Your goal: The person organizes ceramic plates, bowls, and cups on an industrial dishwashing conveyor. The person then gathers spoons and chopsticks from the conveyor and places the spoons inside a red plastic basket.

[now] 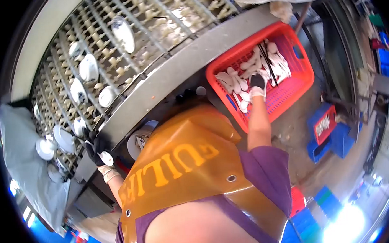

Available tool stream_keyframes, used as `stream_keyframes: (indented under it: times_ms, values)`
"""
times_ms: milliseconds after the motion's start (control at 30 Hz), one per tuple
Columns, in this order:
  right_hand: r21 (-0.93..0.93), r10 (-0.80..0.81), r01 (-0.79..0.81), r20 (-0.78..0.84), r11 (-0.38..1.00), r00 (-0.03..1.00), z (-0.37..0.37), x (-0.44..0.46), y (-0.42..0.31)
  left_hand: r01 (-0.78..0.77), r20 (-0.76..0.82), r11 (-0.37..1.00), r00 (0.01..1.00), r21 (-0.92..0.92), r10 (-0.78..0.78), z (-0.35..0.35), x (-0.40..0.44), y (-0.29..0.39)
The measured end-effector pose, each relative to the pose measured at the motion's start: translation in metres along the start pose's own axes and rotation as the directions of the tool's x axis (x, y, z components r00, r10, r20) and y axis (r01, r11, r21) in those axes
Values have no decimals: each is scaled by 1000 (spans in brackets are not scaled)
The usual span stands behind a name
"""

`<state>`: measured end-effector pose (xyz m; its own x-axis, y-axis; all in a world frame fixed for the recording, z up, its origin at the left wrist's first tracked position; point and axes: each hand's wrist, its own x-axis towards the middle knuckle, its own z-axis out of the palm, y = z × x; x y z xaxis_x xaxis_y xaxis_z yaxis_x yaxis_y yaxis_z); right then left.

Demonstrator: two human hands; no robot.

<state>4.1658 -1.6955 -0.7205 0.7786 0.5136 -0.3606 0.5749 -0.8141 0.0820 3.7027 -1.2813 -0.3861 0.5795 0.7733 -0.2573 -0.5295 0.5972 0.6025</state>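
Note:
In a black glove with a pale cuff, my left hand (pixel 95 152) is at the lower edge of the conveyor. It is closed on a small white dish (pixel 106 158), which shows beside the thumb. My right hand (pixel 257 81), gloved the same way, reaches down into a red plastic basket (pixel 301 69). White soup spoons (pixel 279 63) lie in heaps there, and the right hand touches some of them. Its fingertips are hidden, so a grip cannot be made out. Dark chopsticks (pixel 268 62) lie across the spoons.
White bowls and dishes (pixel 88 67) stand on the pegged conveyor (pixel 151 32), behind a metal ledge (pixel 175 70). A white container (pixel 134 143) is beside the apron. Blue crates (pixel 340 139) and a small red basket (pixel 325 124) are on the floor at right.

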Motion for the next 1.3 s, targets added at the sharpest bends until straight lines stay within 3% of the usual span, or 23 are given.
stream_keyframes:
  times_ms: [33,67,100,200,267,300,333,367,400,433,467,533,567,633,767,833,867,933,967,1000,1033,1100,1300]
  values:
    - [132,83,-98,114,986,990,-10,7,18,-7,18,1000,1000,15,7,1,0,-1]
    - [809,219,-154,32,568,975,-45,-1,21,-26,35,998,999,58,24,1,0,-1]
    - [982,381,-12,-61,188,922,-45,0,20,-39,51,994,998,102,34,1,0,-2]
    - [760,203,409,-566,506,799,-141,0,10,-63,33,986,998,152,59,-2,0,-5]
    - [839,171,461,-519,288,837,-249,-11,-45,-40,22,986,999,160,37,-6,2,-4]
    - [587,-42,551,-661,593,749,-280,-4,-58,-26,35,987,999,157,21,-4,2,-7]
    - [520,-42,634,-753,572,656,-293,11,-86,-43,41,988,998,146,38,0,2,-10]
    - [429,-112,736,-822,524,559,-271,47,-104,-57,50,989,997,135,50,3,1,-13]
    - [641,-130,675,-683,366,719,-285,51,-134,17,-8,994,1000,111,-16,-34,1,-2]
    - [582,-310,809,-757,82,576,-276,89,-168,-56,-126,991,989,118,71,17,-2,-20]
    - [848,-198,491,-525,-199,828,-281,99,-206,-16,-147,990,988,141,37,23,-2,-22]
    - [873,-204,361,-439,-328,875,-279,113,-256,-17,-147,972,988,235,52,19,-2,-22]
    - [875,-151,371,-431,-310,890,-284,110,-256,-44,-351,895,910,444,219,17,-4,-26]
    - [810,-119,513,-501,283,857,-292,98,-251,-62,-276,916,944,396,183,21,-4,-29]
    - [708,453,583,-705,398,546,-271,92,-167,-75,-238,914,954,400,183,31,-7,-32]
    - [705,604,351,-709,617,364,-228,104,-85,-73,-243,912,952,404,184,33,-7,-33]
    - [820,763,447,-533,358,366,-195,108,-46,-71,-242,910,953,408,183,34,-5,-35]
    - [722,696,-16,-661,692,279,-147,101,23,-66,-244,908,953,414,181,35,-3,-39]
    - [897,784,207,-442,391,436,-134,89,46,-59,-249,909,953,413,174,38,-3,-41]
    - [762,755,-186,-515,620,406,-74,99,74,-56,-251,906,952,420,175,40,-2,-44]
    - [788,743,-305,-266,535,614,-78,81,87,-48,-254,907,953,418,167,42,-1,-45]
    - [665,738,-600,107,444,666,-56,80,99,-41,-255,906,953,421,162,46,2,-50]
    - [294,572,-588,148,753,807,-37,69,78,5,-277,895,952,445,132,59,8,-62]
